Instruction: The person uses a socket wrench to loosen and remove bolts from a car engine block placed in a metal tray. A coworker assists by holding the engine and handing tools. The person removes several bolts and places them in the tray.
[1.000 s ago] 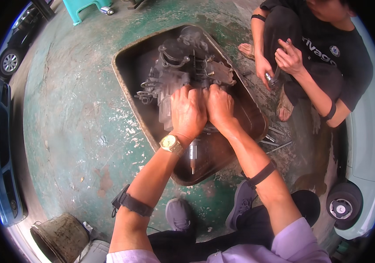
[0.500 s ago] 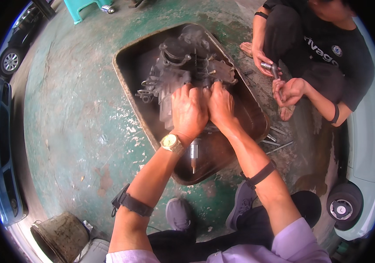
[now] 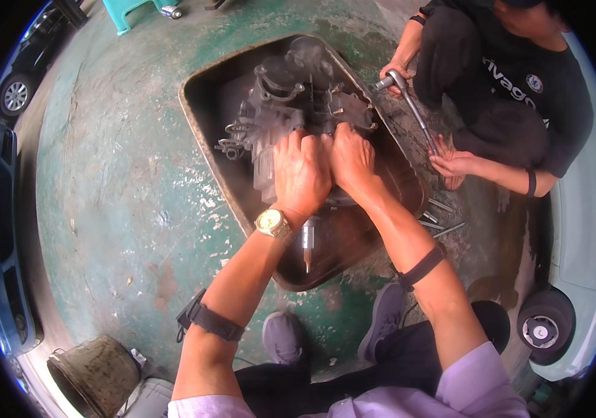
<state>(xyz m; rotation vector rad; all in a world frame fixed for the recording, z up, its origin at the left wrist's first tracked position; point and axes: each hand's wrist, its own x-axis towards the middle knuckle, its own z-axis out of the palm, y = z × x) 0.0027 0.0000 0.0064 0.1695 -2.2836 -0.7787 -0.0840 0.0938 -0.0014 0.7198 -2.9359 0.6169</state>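
Note:
A grey metal gearbox [image 3: 263, 164] lies in a dark, rusty metal tray [image 3: 185, 104]. Its splined shaft [image 3: 308, 240] sticks out toward me below my wrists. My left hand [image 3: 301, 167], with a gold watch above it, bends its fingers over the middle of the casing. Close beside it, my right hand [image 3: 351, 157] is closed on the gearbox too. The fingertips of both are hidden, so the exact parts they grip do not show. Across the tray, a squatting person holds a ratchet wrench [image 3: 415, 108] with a socket on its head, one hand at each end.
Several metal rods [image 3: 440, 221] lie on the floor by the tray's right edge. A dirty bucket [image 3: 96, 376] stands at lower left. Parked cars flank the area, a blue one [image 3: 2, 237] left and a pale one [image 3: 591, 230] right. A turquoise stool [image 3: 122, 14] is at the back.
My hands have stayed on the gearbox, the right one shifting slightly. The other person has swung the ratchet wrench so that its head points up and left, its whole handle now showing.

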